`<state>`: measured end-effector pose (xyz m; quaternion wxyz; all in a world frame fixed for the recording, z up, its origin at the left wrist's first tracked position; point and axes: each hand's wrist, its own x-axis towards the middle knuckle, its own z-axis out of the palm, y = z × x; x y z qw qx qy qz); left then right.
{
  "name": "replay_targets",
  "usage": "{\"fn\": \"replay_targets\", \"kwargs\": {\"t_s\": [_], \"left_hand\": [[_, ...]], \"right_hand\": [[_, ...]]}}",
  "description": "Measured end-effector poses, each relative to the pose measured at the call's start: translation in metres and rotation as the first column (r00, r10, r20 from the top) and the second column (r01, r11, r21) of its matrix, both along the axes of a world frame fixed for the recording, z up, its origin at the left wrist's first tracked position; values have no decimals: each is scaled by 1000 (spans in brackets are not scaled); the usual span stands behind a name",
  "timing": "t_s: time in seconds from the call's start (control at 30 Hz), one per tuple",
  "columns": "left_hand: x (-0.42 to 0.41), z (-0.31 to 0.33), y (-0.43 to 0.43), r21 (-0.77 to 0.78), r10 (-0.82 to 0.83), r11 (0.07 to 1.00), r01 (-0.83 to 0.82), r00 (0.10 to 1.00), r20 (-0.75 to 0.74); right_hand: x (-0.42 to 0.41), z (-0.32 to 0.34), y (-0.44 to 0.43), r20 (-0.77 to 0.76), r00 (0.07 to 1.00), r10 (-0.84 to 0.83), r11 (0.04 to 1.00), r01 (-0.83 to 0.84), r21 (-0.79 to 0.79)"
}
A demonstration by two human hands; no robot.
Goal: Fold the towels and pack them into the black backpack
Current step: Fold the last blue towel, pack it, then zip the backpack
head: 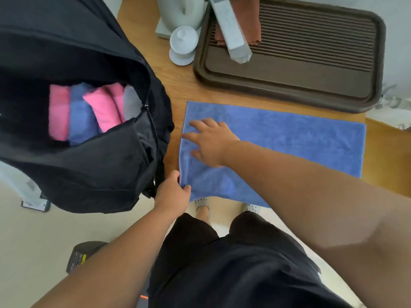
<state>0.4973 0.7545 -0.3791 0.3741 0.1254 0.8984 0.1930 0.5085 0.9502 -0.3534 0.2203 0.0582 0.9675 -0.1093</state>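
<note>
A blue towel (289,138) lies spread flat on the wooden table (175,83), its near edge hanging over the table's front. My left hand (172,194) pinches the towel's near left corner. My right hand (211,142) lies flat with fingers spread on the towel's left part. The black backpack (93,165) stands open at the left. Inside it are rolled towels: a pink one (59,112), a blue one (81,116), another pink one (104,107) and a pale one (131,103).
A brown slatted tray (289,70) sits behind the towel, holding a reddish cloth (249,21) and a long grey box (231,30). A white lidded cup (183,44) and a pale kettle (180,12) stand at the back. A dark device (82,255) lies on the floor.
</note>
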Motion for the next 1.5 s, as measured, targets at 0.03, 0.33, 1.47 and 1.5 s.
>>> {"fn": "replay_targets", "kwargs": {"t_s": [0.03, 0.33, 1.47, 1.5], "left_hand": [[0, 0, -2, 20, -4, 1000, 4, 1000, 17], [-8, -1, -18, 76, -94, 993, 89, 994, 58], [-17, 58, -1, 50, -256, 961, 273, 940, -225], [-16, 58, -2, 41, -257, 961, 275, 936, -240]], "right_hand": [[-10, -2, -5, 39, 999, 33, 999, -34, 17], [-28, -15, -15, 62, 990, -128, 990, 124, 65], [-55, 26, 29, 586, 222, -779, -279, 714, -642], [-58, 28, 27, 596, 230, -769, -301, 693, -655]]}}
